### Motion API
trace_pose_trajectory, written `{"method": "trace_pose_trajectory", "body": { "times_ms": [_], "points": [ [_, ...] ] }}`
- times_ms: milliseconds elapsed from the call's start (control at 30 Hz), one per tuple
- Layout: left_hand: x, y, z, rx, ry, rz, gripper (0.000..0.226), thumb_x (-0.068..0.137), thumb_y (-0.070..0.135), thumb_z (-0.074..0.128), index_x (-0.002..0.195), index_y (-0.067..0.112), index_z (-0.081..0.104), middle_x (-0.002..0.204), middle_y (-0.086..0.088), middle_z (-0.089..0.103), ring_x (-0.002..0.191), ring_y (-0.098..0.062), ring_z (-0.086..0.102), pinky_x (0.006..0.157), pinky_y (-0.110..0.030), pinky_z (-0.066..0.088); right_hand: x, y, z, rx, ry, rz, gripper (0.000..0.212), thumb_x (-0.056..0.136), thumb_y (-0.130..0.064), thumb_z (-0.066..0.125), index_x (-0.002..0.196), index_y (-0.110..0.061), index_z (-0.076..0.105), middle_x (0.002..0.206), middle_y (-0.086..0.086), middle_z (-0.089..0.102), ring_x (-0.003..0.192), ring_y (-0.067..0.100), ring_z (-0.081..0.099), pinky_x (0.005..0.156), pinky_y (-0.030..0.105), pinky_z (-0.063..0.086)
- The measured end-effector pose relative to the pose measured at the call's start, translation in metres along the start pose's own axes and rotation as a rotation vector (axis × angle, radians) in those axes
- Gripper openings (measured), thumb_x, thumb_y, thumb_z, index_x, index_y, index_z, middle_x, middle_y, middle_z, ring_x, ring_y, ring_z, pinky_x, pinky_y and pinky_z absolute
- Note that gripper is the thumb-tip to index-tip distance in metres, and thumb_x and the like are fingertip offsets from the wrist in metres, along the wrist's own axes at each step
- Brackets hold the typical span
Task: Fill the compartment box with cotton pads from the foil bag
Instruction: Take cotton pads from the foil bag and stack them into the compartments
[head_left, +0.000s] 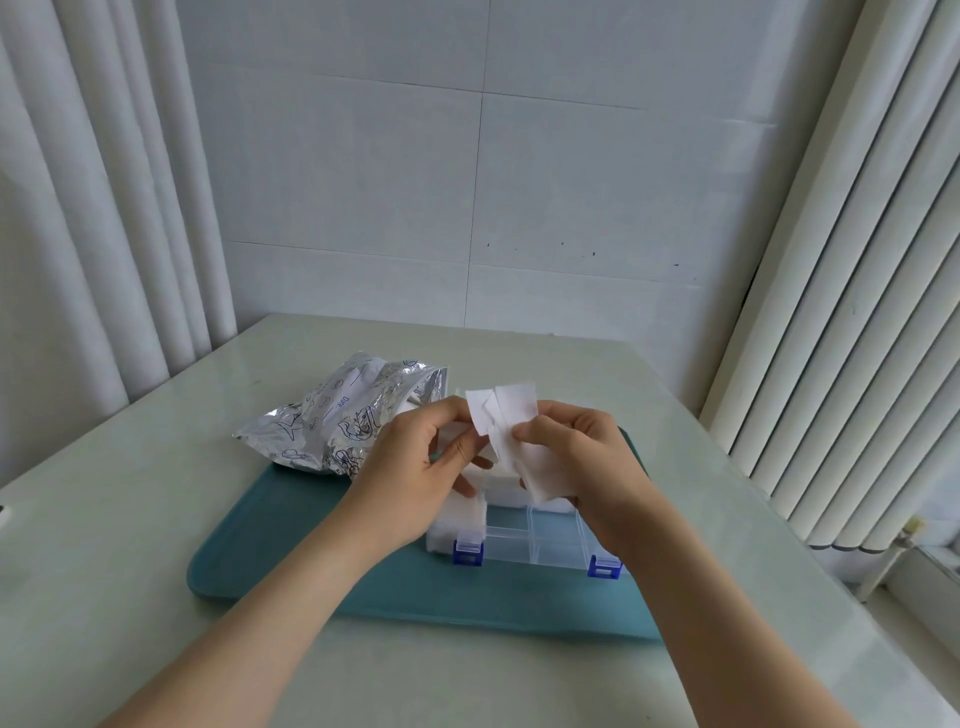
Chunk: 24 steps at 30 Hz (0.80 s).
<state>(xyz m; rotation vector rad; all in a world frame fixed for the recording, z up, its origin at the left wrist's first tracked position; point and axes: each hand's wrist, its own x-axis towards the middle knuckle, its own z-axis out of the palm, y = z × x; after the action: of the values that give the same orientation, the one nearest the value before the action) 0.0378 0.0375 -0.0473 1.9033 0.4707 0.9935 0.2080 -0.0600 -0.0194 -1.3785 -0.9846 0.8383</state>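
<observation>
Far left: white curtain (104, 208) hangs behind the pale table (130, 493).

Foil bag (337, 415) lies on its side, crumpled. Its near edge overlaps the far left corner of the teal tray (291, 545) and the rest is on the table. Its right end is just beside the box.

Left hand (415, 467): fingers curled, thumb and forefinger pinching the left edge of a cotton pad. The lower fingers rest against a further stack of pads beneath.

Cotton pads (501, 415): several white squares held between both hands, raised above the far half of the box, the top ones fanned and tilted.

Compartment box (524, 540): clear plastic, sits centrally on the tray, with two blue latches (467, 553) on the near side. The near-left compartment holds a white stack of pads (457, 519). The tray colour shows through the near-centre cells.

Right hand (587, 457): thumb pressed on top of the pads, fingers curled under a loose bundle of them, directly over the box's right side.

Far right: white ribbed panel (857, 312) stands against the wall.
</observation>
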Motion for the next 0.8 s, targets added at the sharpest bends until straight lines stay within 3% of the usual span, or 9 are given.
{"method": "trace_pose_trajectory", "body": {
  "times_ms": [133,267,367,467,567,700,800],
  "points": [
    [0.0001,0.0032,0.001,0.0,-0.011,-0.001,0.025,0.108,0.01,0.058,0.124,0.021,0.073,0.099,0.001,0.078,0.086,-0.022,0.075,0.063,-0.042,0.064,-0.0006,-0.0025,-0.0017,-0.01,-0.026,0.024,0.017,0.094,-0.012,0.068,0.103,-0.01,0.082,0.084,0.006,0.072,0.062,0.014,0.059,0.053,0.029,0.044],
    [-0.0003,0.0046,0.0001,0.016,0.046,-0.023,0.025,0.105,0.009,0.063,0.11,0.03,0.075,0.086,0.004,0.077,0.073,-0.018,0.073,0.059,-0.037,0.059,-0.0025,-0.0037,-0.0017,0.062,-0.076,0.049,0.02,0.096,-0.011,0.066,0.108,0.001,0.076,0.083,0.006,0.068,0.065,0.015,0.056,0.057,0.029,0.04],
    [0.0014,0.0014,-0.0027,-0.033,0.095,-0.068,0.019,0.106,0.013,0.063,0.112,0.026,0.076,0.091,-0.002,0.079,0.077,-0.029,0.073,0.065,-0.039,0.059,-0.002,-0.0061,-0.0009,0.126,-0.004,0.029,0.015,0.095,-0.011,0.064,0.096,-0.003,0.077,0.079,0.007,0.065,0.066,0.018,0.054,0.058,0.03,0.039],
    [0.0023,0.0009,-0.0045,-0.172,0.189,-0.16,0.026,0.107,0.007,0.058,0.12,0.026,0.071,0.102,0.001,0.081,0.086,-0.022,0.079,0.078,-0.035,0.064,0.0017,-0.0052,-0.0049,0.129,0.153,-0.014,0.017,0.093,-0.012,0.068,0.078,-0.012,0.074,0.076,0.007,0.062,0.069,0.023,0.05,0.058,0.031,0.039],
    [0.0012,0.0036,-0.0037,-0.34,0.234,-0.23,0.022,0.105,0.005,0.062,0.117,0.021,0.07,0.103,-0.003,0.082,0.094,-0.024,0.08,0.08,-0.039,0.066,0.0024,-0.0043,-0.0064,0.077,0.141,-0.024,0.015,0.089,-0.014,0.071,0.075,-0.01,0.074,0.073,0.008,0.059,0.067,0.025,0.046,0.057,0.029,0.035],
    [0.0017,0.0026,-0.005,-0.39,0.296,-0.282,0.021,0.097,0.004,0.073,0.114,0.016,0.073,0.099,-0.004,0.082,0.086,-0.018,0.078,0.079,-0.036,0.066,-0.0023,-0.0058,-0.0017,-0.059,0.031,-0.027,0.025,0.091,-0.007,0.07,0.069,-0.017,0.077,0.069,0.003,0.069,0.059,0.015,0.058,0.051,0.021,0.043],
    [0.0028,0.003,-0.0062,-0.381,0.308,-0.297,0.027,0.094,0.002,0.076,0.119,0.013,0.073,0.103,-0.003,0.082,0.094,-0.02,0.079,0.077,-0.036,0.066,-0.0035,-0.0054,0.0006,-0.122,0.05,-0.049,0.01,0.091,-0.008,0.074,0.087,-0.014,0.082,0.079,0.003,0.078,0.067,0.013,0.068,0.057,0.022,0.051]
  ]
}}
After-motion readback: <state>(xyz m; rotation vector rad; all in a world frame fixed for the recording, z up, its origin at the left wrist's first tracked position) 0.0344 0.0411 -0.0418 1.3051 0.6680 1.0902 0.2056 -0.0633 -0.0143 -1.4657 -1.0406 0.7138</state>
